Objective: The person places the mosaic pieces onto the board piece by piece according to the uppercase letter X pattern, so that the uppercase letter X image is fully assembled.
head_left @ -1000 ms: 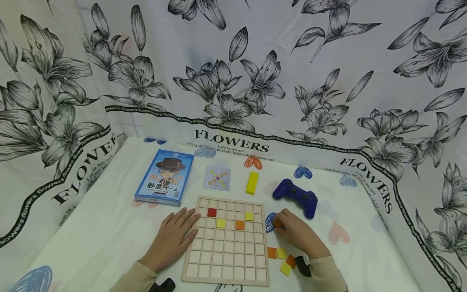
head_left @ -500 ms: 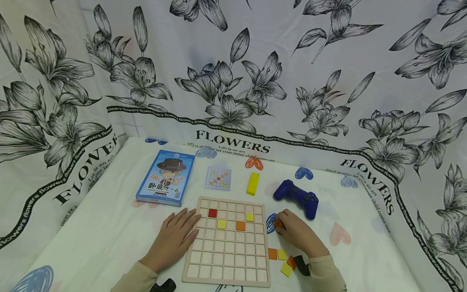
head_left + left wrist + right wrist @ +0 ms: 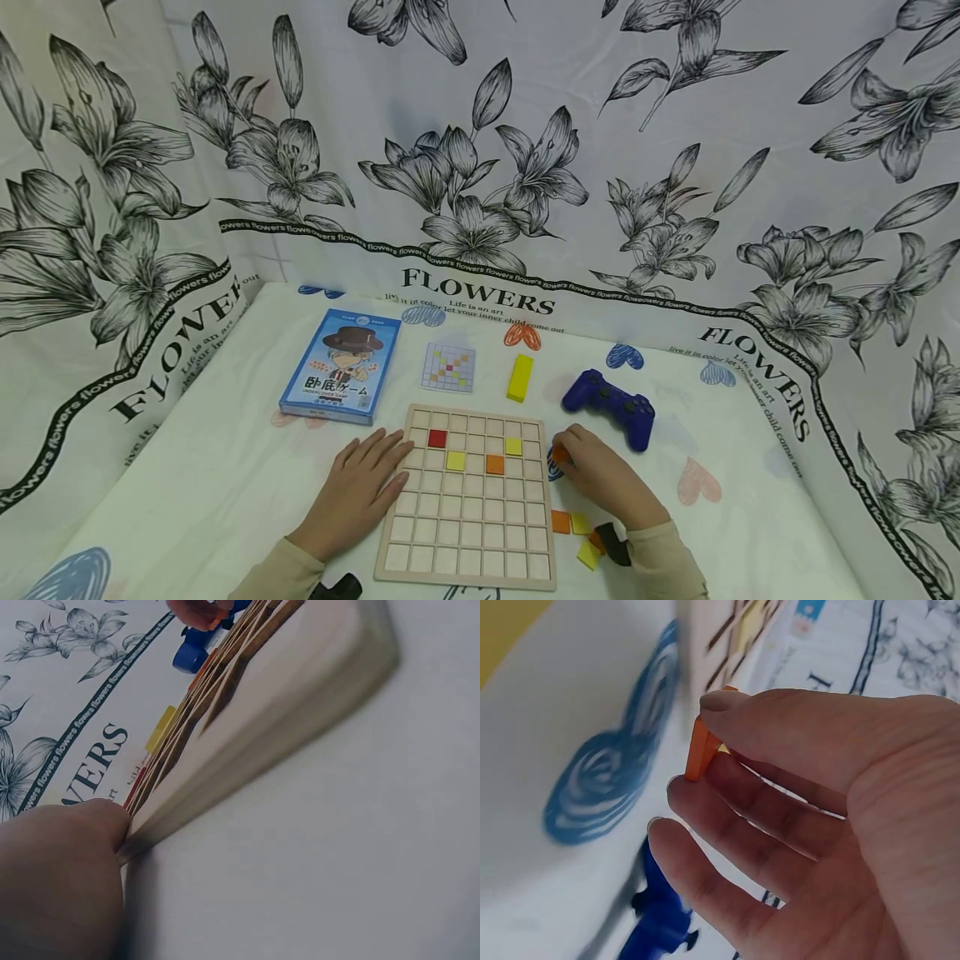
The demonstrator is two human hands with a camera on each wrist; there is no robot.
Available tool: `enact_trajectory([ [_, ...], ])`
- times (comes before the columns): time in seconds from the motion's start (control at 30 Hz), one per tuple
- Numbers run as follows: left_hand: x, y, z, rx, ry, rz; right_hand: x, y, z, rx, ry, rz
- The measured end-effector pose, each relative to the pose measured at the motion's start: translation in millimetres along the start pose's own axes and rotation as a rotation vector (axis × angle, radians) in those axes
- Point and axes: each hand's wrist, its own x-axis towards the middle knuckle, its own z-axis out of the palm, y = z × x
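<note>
Pinching an orange tile (image 3: 697,750), right hand (image 3: 603,475) flanks a grid board (image 3: 447,532) holding four tiles (image 3: 455,460), left hand (image 3: 356,492) outstretched

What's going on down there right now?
A person's left hand rests at the left edge of a wooden grid board, while the right hand pinches an orange tile just off its right edge. Four tiles sit in the grid: one red, two yellow, one orange. Loose tiles, orange and yellow, lie beside the board.
</note>
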Motion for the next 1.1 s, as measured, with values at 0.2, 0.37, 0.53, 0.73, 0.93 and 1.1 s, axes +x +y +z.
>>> enact_trajectory([
  [0.2,-0.5,-0.2,0.0,0.008,-0.004,-0.001,-0.2,-18.4,-0.3,-0.077,0.028,-0.156],
  [0.37,-0.3,-0.4,-0.5,0.012,-0.001,0.002,2.3,-37.1,4.8,-0.077,0.031,-0.269],
  [0.53,0.1,0.0,-0.9,0.006,-0.001,0.004,4.9,-54.1,7.8,-0.048,0.018,-0.315],
  [0.73,0.4,-0.6,-0.6,0.012,-0.002,0.009,7.6,-69.4,12.0,-0.065,0.042,-0.378],
  [0.93,0.4,-0.8,-0.7,0.008,-0.001,0.015,10.6,-81.1,18.2,-0.063,0.03,-0.408],
  [1.1,-0.2,-1.4,0.4,0.009,-0.001,0.016,13.3,-86.9,22.8,-0.08,-0.007,-0.384],
])
